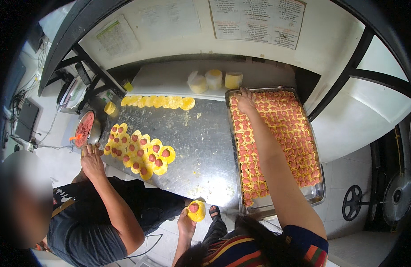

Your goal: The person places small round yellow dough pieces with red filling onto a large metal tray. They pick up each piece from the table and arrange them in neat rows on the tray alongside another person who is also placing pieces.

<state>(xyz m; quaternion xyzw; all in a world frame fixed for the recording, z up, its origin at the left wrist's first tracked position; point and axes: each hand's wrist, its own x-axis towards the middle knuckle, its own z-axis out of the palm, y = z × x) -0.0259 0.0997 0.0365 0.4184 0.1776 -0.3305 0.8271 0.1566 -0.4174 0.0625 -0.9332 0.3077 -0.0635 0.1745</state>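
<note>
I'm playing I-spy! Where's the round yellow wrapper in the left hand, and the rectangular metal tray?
Round yellow wrapper (198, 216), head view: bare lower part.
Rectangular metal tray (312, 194), head view: bare corner.

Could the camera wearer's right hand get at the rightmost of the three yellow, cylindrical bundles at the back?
Probably yes: the bare right hand, over the far left corner of the rectangular silver metal tray, is close to that yellow cylindrical bundle, and only the tray's raised rim seems to lie between.
</note>
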